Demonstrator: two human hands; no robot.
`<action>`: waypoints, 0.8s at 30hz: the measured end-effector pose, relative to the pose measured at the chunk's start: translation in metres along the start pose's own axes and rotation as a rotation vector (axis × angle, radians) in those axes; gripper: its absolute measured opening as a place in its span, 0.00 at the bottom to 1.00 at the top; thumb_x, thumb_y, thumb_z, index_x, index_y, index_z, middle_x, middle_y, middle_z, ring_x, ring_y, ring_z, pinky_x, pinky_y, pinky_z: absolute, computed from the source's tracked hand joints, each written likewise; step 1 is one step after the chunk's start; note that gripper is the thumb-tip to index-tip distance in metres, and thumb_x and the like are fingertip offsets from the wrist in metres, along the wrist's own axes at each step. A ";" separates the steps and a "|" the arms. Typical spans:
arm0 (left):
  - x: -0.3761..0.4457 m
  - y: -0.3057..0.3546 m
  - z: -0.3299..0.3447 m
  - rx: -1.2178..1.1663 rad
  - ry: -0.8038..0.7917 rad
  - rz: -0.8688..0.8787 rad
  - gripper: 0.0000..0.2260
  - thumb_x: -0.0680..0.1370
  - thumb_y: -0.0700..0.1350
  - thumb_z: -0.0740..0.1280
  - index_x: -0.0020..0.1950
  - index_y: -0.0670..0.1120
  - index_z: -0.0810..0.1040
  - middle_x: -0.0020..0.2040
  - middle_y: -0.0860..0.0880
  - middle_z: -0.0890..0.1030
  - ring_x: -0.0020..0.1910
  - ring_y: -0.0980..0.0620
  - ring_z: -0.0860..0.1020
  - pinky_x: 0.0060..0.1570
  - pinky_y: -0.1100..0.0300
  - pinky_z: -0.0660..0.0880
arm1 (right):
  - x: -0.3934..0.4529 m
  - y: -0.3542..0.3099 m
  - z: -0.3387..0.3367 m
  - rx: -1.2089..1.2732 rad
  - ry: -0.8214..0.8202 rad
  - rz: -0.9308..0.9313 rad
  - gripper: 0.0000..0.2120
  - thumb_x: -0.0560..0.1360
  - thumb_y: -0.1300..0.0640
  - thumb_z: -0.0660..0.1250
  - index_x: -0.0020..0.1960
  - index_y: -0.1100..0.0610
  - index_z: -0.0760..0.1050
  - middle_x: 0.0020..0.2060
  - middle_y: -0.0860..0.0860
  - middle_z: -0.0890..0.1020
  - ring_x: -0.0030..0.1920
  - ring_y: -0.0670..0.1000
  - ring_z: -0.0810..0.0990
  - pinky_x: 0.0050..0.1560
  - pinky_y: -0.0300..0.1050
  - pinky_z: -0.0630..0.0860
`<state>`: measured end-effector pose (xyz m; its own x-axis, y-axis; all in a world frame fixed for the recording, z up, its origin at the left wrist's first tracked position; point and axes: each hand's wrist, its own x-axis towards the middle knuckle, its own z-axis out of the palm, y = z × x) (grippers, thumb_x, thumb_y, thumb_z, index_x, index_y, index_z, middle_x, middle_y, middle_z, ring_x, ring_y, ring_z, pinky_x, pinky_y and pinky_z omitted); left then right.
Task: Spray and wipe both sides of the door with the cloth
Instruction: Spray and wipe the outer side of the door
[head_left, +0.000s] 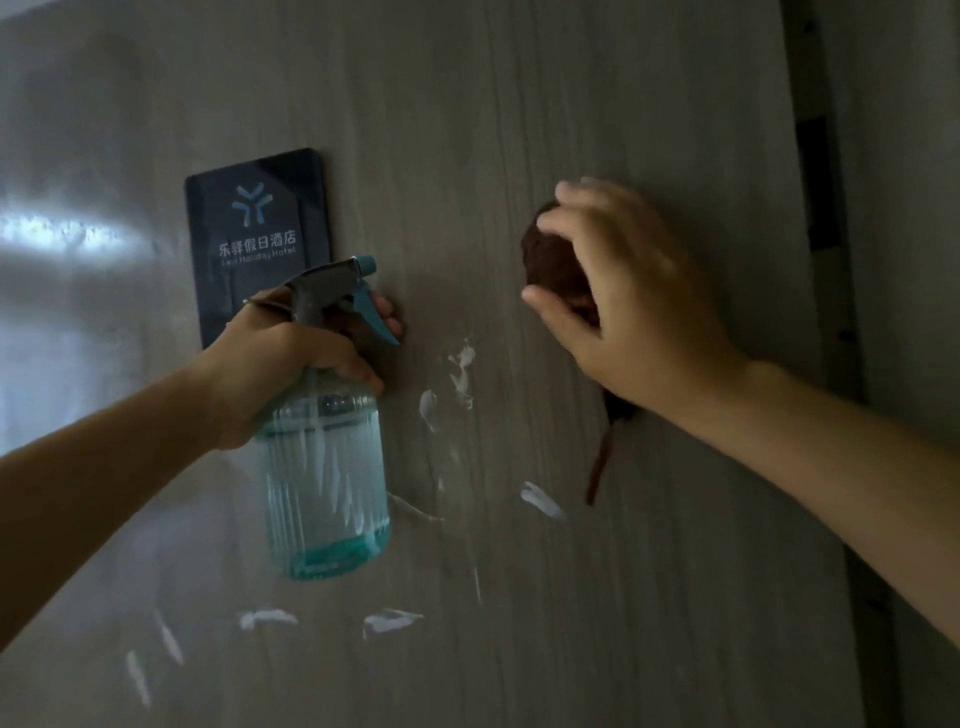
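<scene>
The left hand (291, 353) is curled around the neck of a spray bottle (327, 452), one finger hooked in front of the teal trigger, the nozzle aimed at the door (467, 130). The bottle is clear, ribbed, teal-tinted plastic with a grey spray head and teal nozzle tip. It looks mostly empty: a thin layer of darker teal liquid sits at the very bottom, and streaks and droplets cling to the inside walls above it.

The right hand (618, 291) presses a bunched dark brown cloth (553, 260) against the door, fingers and thumb curled round it so that most of it is covered by the palm. A thin strip of the cloth hangs down below the wrist.

The door is grey with a vertical wood grain, and fills the view. White smears of foam (460, 374) lie on it between and below the two hands, with more streaks lower down. A dark hotel sign (260, 228) with a light logo and lettering is fixed to the door just behind the bottle's spray head. At the right, the door's edge meets a dark gap (823, 182).
</scene>
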<state>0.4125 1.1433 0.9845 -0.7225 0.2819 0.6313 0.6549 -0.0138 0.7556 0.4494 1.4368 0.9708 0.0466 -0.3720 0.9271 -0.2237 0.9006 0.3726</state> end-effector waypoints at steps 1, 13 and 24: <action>-0.001 0.000 0.001 -0.003 0.012 -0.002 0.27 0.59 0.28 0.71 0.57 0.40 0.84 0.54 0.44 0.88 0.53 0.45 0.88 0.43 0.53 0.86 | -0.014 -0.008 0.000 0.011 -0.031 -0.045 0.24 0.82 0.45 0.67 0.66 0.64 0.77 0.70 0.63 0.76 0.74 0.63 0.71 0.76 0.59 0.67; -0.020 0.003 0.008 0.194 0.067 0.018 0.20 0.70 0.24 0.71 0.56 0.43 0.85 0.51 0.47 0.88 0.52 0.45 0.87 0.47 0.51 0.86 | -0.012 -0.014 0.003 0.021 -0.086 -0.163 0.23 0.81 0.44 0.66 0.66 0.61 0.78 0.70 0.60 0.77 0.74 0.61 0.73 0.73 0.60 0.72; -0.089 -0.031 0.062 0.228 -0.025 -0.123 0.13 0.72 0.28 0.70 0.45 0.46 0.82 0.38 0.40 0.82 0.36 0.44 0.78 0.39 0.49 0.76 | 0.005 -0.016 0.014 0.088 0.035 -0.084 0.22 0.81 0.48 0.68 0.65 0.64 0.78 0.69 0.61 0.77 0.74 0.62 0.73 0.73 0.59 0.71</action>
<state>0.4703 1.1783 0.8936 -0.7957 0.2918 0.5307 0.5978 0.2378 0.7656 0.4399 1.4173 0.9689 0.1027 -0.4358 0.8942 -0.3018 0.8429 0.4454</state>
